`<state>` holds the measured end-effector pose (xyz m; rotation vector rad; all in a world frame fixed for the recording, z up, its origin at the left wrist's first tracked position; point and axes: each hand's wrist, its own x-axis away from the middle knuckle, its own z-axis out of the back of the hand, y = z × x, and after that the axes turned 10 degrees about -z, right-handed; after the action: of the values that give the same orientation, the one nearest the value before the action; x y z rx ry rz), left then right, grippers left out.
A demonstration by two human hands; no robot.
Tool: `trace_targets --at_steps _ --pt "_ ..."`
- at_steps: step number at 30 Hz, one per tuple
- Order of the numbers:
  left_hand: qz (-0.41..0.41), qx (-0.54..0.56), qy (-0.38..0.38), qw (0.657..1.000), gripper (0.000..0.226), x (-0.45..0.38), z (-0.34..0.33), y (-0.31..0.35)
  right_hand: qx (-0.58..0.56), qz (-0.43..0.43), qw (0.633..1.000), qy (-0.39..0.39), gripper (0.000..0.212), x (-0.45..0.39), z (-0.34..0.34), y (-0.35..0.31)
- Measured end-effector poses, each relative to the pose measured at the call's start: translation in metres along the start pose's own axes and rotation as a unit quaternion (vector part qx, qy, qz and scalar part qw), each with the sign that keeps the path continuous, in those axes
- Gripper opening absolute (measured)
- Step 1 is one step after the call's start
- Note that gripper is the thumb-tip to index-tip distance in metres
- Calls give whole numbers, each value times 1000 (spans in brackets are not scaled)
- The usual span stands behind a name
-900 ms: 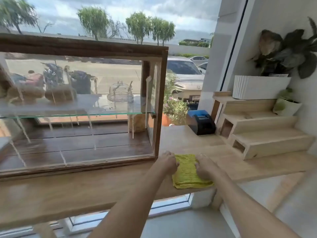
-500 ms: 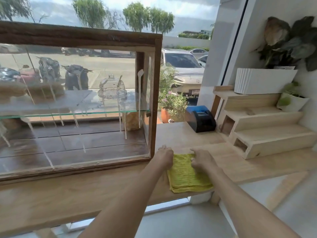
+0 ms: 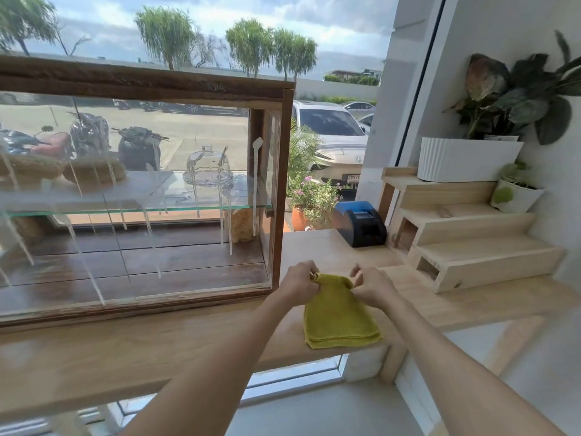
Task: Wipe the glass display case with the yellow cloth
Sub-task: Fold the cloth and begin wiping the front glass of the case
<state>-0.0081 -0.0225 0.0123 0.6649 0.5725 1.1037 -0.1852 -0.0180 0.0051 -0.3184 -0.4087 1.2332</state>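
A moment ago the yellow cloth (image 3: 341,313) lay flat under my hands. Now my left hand (image 3: 298,286) and right hand (image 3: 371,286) pinch its far corners and lift that edge off the bench (image 3: 157,350). The glass display case (image 3: 135,196), streaked with white drips, is just beside; wiping can start soon.
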Motion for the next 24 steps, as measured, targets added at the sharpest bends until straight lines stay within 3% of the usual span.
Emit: trace_targets --at_steps 3,7,11,20,24 --pt "-33 34 4 999 18 11 9 12 26 -5 1000 5 48 10 5 -3" --pt "-66 46 33 996 17 29 26 22 12 12 999 52 22 24 9 -5" --pt "-74 69 69 993 18 49 45 18 -71 54 996 -15 4 37 23 -14" --pt "-89 120 152 977 12 92 108 -1 -189 167 968 2 11 81 44 -71" --pt "-89 81 188 975 16 112 143 7 -195 210 958 21 13 94 47 -104"
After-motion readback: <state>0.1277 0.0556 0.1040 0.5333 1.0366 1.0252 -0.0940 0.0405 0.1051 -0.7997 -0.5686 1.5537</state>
